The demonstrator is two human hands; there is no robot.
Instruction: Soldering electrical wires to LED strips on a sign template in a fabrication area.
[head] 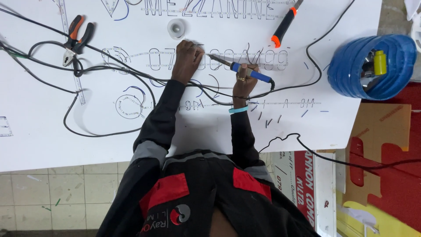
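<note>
My right hand [244,82] grips a soldering iron with a blue handle [251,73]; its metal tip [214,57] points left onto a row of outlined characters on the white sign board [39,131]. A teal band sits on that wrist. My left hand [187,58] rests just left of the tip, fingers pressed down on the thin strip that runs along the characters. The iron's black cord [307,61] loops off to the right and up. Both sleeves are black with grey and red patches.
Orange-and-black pliers [77,38] lie at the upper left among black cables [105,70]. A small clear spool [176,28] stands above my left hand. An orange-handled tool [283,25] lies upper right. A blue ribbed tub [346,70] holding small items stands past the board's right edge.
</note>
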